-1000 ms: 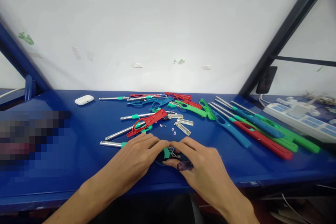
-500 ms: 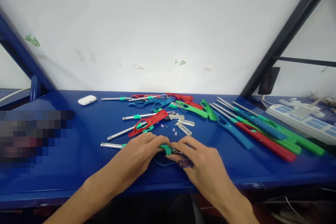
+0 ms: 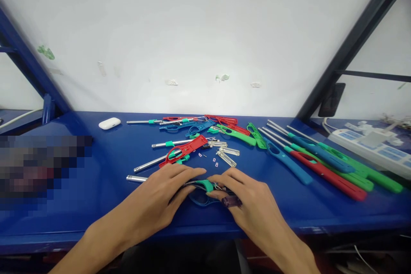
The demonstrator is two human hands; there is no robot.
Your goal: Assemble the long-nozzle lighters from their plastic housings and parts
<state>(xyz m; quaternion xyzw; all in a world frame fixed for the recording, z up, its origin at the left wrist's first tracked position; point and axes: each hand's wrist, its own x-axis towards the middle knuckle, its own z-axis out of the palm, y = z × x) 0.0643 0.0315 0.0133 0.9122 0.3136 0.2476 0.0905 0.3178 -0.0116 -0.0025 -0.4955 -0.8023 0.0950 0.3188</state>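
A partly assembled long-nosed lighter lies low in front of me, with a metal tube (image 3: 136,178), a teal trigger (image 3: 208,186) and a blue handle shell (image 3: 201,200). My left hand (image 3: 167,192) holds its middle between thumb and fingers, left of the trigger. My right hand (image 3: 244,190) pinches its rear end, where thin wires show. A dark purple translucent piece (image 3: 231,201) sits under the right fingers. The palms and fingers hide much of the handle. Just beyond lie a red handle shell (image 3: 184,152) and clear fuel tanks (image 3: 227,158).
Several lighters, including a red one (image 3: 327,175), lie to the right. More tubes and handle shells, one green (image 3: 237,135), spread along the back. A white earbud case (image 3: 109,123) sits back left, a power strip (image 3: 369,145) far right. Tiny pink pieces (image 3: 216,164) lie mid-table.
My left fingers have shifted slightly left and opened away from the trigger, so more of it and the blue shell shows. My right hand keeps its grip. The view has shifted a little.
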